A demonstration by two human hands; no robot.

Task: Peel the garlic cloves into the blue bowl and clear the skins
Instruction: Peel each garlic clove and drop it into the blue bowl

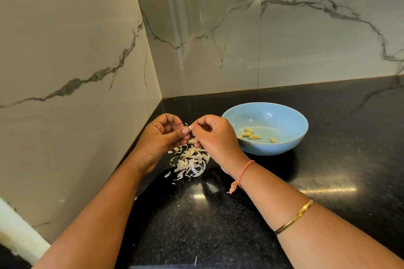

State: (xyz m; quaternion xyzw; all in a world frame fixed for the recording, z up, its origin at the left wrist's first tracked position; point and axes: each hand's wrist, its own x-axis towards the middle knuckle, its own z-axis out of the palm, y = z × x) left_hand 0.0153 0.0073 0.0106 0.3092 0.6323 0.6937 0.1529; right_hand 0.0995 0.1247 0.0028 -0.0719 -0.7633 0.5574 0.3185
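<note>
Two hands: both are held up just left of the bowl [273,148], with their fingertips meeting.
Left hand [160,137]: fingers are curled; thumb and first fingers pinch the clove [190,127] from its left side.
Right hand [215,140]: fingers are curled too; thumb and forefinger pinch the same clove from the right. The back of this hand is near the bowl's left rim.
Clove: small and pale, between the two hands, above the table [328,170] and left of the bowl. A thin flake of skin stands out at its top.
Bowl: blue, upright on the table, right of both hands.
Peeled cloves [254,136]: several yellowish pieces lie in the bowl's bottom, most toward its left side, one more to the right.
Skins [190,162]: a loose heap of white flakes on the table, left of the bowl and under the hands. Some single flakes lie nearer to the person.
Small piece [192,141]: pale, just under the fingers; clove or skin, it cannot be told.
Right arm: an orange thread [244,172] is tied at the wrist, and a thin gold bangle [295,217] sits farther down.
</note>
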